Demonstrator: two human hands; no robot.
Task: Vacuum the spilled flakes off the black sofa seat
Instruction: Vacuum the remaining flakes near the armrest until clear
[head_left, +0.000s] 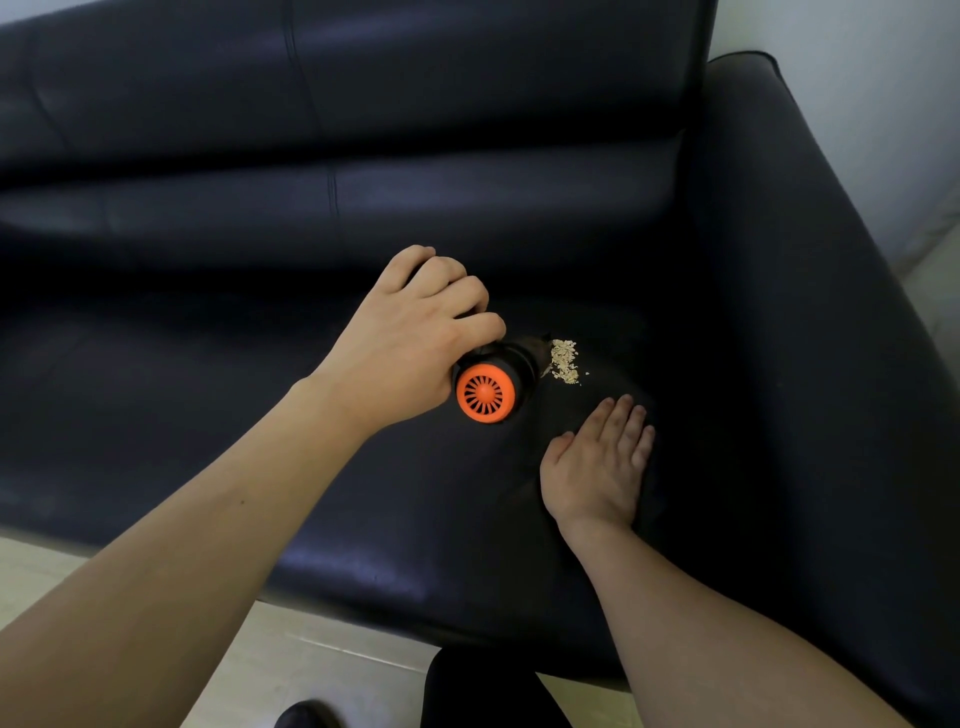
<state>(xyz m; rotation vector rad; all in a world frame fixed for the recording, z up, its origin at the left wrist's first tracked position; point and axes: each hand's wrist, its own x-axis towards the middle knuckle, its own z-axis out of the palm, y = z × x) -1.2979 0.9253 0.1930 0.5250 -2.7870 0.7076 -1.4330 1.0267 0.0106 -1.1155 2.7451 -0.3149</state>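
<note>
- Black glossy leather-look sofa seat (260, 405) carries the spill: small pile of pale beige flakes (565, 361), right of frame centre, near the inside of the padded black armrest (805, 260).
- Left hand (415, 338) wraps its curled fingers over the barrel of a small black handheld vacuum with a round orange slotted rear cap (488, 389). Full-hand hold on the body; cap points at about 7 o'clock, nozzle end at about 1 o'clock.
- Nozzle mouth sits just beside the pile's 9 o'clock edge. Cannot tell whether it touches the flakes; that end is dark against the seat.
- Right hand (597, 462) lies flat on the cushion, fingers straight and together, holding nothing, at about 5 o'clock from the pile and close to it.
- Handling call: flakes look thin, dry and very light, so they would scatter under a fast sweep or exhaust air and crush under pressure. Don't pinch them; let suction lift them.
- Vacuum looks light, rigid plastic, one-hand manageable. Best hold is mid-barrel, as now, clear of the orange vent.
- Seat surface looks smooth and slick, with some give; flakes likely slide ahead of the nozzle.
- Pile appears largely intact; pickup looks barely started.
</note>
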